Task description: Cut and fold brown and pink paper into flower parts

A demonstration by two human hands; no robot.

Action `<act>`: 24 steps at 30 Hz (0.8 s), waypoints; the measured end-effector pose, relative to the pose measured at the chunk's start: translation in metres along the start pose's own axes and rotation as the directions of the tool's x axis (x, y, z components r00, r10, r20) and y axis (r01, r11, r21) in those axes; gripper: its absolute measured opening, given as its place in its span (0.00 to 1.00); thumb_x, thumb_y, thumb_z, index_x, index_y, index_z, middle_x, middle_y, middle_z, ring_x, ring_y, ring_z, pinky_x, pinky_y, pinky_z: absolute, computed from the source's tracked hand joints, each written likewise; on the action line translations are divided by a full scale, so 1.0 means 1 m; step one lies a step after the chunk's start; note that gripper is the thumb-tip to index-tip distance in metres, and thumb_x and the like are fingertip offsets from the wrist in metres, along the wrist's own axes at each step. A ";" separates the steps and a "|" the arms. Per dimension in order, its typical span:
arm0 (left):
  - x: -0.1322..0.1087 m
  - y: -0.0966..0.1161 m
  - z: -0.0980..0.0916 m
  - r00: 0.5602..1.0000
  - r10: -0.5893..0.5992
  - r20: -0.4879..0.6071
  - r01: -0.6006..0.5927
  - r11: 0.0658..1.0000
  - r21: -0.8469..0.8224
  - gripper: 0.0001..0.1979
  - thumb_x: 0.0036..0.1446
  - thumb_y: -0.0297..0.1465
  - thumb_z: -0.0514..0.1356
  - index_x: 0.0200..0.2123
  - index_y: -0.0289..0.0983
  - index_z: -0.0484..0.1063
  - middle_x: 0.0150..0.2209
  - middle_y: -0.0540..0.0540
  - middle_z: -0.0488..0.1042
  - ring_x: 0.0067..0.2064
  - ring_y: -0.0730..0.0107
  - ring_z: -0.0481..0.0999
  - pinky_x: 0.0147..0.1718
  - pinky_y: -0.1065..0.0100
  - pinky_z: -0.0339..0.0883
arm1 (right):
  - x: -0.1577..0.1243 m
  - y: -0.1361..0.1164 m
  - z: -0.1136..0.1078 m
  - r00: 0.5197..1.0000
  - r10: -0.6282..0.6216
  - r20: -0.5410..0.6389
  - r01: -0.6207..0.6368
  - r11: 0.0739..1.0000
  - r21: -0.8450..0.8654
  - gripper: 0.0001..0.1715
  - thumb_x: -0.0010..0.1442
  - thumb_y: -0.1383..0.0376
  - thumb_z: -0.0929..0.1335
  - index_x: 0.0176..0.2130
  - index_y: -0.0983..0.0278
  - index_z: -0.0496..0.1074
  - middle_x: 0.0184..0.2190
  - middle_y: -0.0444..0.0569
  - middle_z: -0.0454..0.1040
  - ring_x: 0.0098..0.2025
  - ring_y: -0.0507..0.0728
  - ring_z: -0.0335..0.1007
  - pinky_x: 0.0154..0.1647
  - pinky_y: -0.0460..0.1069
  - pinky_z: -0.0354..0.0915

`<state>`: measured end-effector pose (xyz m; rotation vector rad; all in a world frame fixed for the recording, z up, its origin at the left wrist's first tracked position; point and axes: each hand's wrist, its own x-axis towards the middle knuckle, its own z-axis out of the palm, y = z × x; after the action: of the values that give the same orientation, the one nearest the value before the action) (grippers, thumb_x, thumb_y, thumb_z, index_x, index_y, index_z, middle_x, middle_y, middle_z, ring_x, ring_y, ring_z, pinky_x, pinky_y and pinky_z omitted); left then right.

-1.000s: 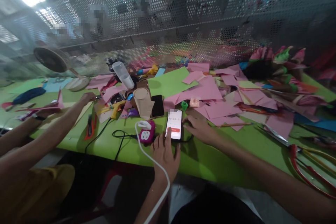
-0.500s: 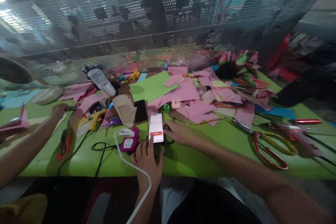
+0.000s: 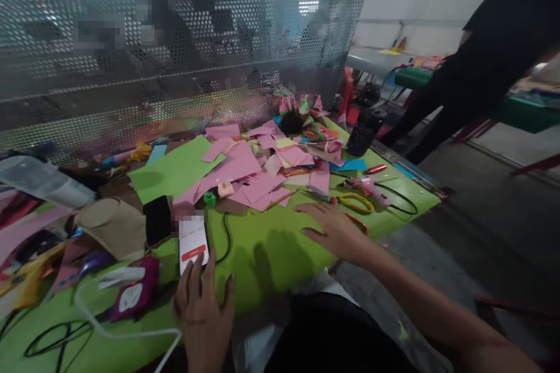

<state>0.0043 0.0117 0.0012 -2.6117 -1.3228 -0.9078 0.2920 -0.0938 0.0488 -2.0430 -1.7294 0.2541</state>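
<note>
Phone lies flat, screen white with a red bar, left hand touching it, grip wide, holding nothing.

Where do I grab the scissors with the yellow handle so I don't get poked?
Take the scissors by the yellow handle loop, coming from the table's near edge beside the right hand. They lie flat, with the blades pointing left toward the pink paper.

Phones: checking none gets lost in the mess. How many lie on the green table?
2. A lit phone lies at the left hand; a dark-screened phone lies just left of it. Others may be hidden under the pink paper.
</note>
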 end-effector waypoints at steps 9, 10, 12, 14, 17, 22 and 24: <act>0.044 0.056 0.039 0.962 0.190 0.198 -0.185 0.982 -0.046 0.23 0.65 0.37 0.53 0.61 0.40 0.68 0.60 0.38 0.70 0.63 0.47 0.64 0.56 0.47 0.59 | -0.055 0.088 -0.018 0.945 0.319 -0.076 -0.326 0.888 -0.324 0.26 0.59 0.65 0.67 0.57 0.63 0.69 0.51 0.59 0.74 0.53 0.68 0.70 0.54 0.61 0.62; 0.049 0.064 0.042 0.948 0.216 0.234 -0.211 0.976 -0.047 0.23 0.64 0.36 0.53 0.61 0.40 0.68 0.60 0.38 0.70 0.63 0.47 0.64 0.56 0.46 0.59 | -0.055 0.089 -0.018 0.944 0.324 -0.061 -0.326 0.889 -0.322 0.27 0.57 0.66 0.67 0.56 0.63 0.69 0.50 0.59 0.75 0.52 0.68 0.71 0.53 0.60 0.63; 0.056 0.078 0.049 0.915 0.265 0.303 -0.260 0.964 -0.058 0.24 0.64 0.36 0.54 0.62 0.40 0.67 0.61 0.38 0.69 0.63 0.47 0.64 0.58 0.46 0.58 | -0.055 0.091 -0.020 0.941 0.335 -0.049 -0.332 0.889 -0.314 0.29 0.54 0.66 0.68 0.56 0.64 0.70 0.49 0.60 0.75 0.49 0.67 0.73 0.51 0.59 0.64; 0.062 0.089 0.056 0.887 0.295 0.356 -0.291 0.954 -0.067 0.25 0.63 0.35 0.56 0.63 0.42 0.65 0.63 0.39 0.68 0.64 0.47 0.64 0.58 0.45 0.58 | -0.058 0.096 -0.021 0.943 0.329 -0.052 -0.329 0.896 -0.299 0.30 0.53 0.65 0.68 0.56 0.63 0.70 0.50 0.60 0.74 0.50 0.68 0.73 0.50 0.59 0.65; 0.069 0.099 0.066 0.856 0.331 0.397 -0.329 0.941 -0.074 0.26 0.62 0.34 0.57 0.64 0.43 0.63 0.63 0.40 0.67 0.64 0.47 0.64 0.59 0.44 0.59 | -0.067 0.110 -0.022 0.945 0.311 -0.100 -0.327 0.905 -0.271 0.29 0.53 0.65 0.67 0.55 0.60 0.70 0.53 0.61 0.73 0.54 0.69 0.70 0.52 0.60 0.64; 0.091 0.110 0.075 0.820 0.344 0.458 -0.360 0.931 -0.055 0.26 0.64 0.34 0.57 0.64 0.42 0.62 0.64 0.38 0.65 0.65 0.47 0.63 0.59 0.43 0.59 | -0.081 0.142 -0.021 0.931 0.314 -0.185 -0.351 0.909 -0.225 0.29 0.52 0.66 0.69 0.55 0.56 0.71 0.53 0.66 0.73 0.53 0.70 0.72 0.50 0.59 0.64; 0.103 0.114 0.077 0.812 0.314 0.491 -0.340 0.940 -0.038 0.25 0.65 0.33 0.55 0.64 0.42 0.61 0.63 0.38 0.67 0.62 0.49 0.65 0.57 0.46 0.61 | -0.082 0.158 -0.020 0.925 0.302 -0.229 -0.352 0.908 -0.225 0.28 0.53 0.64 0.68 0.55 0.56 0.71 0.52 0.66 0.74 0.52 0.70 0.73 0.48 0.59 0.65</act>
<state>0.1733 0.0389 0.0145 -3.0113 -0.8841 -0.1511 0.4237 -0.1959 -0.0163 -2.4618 -1.3557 -0.0737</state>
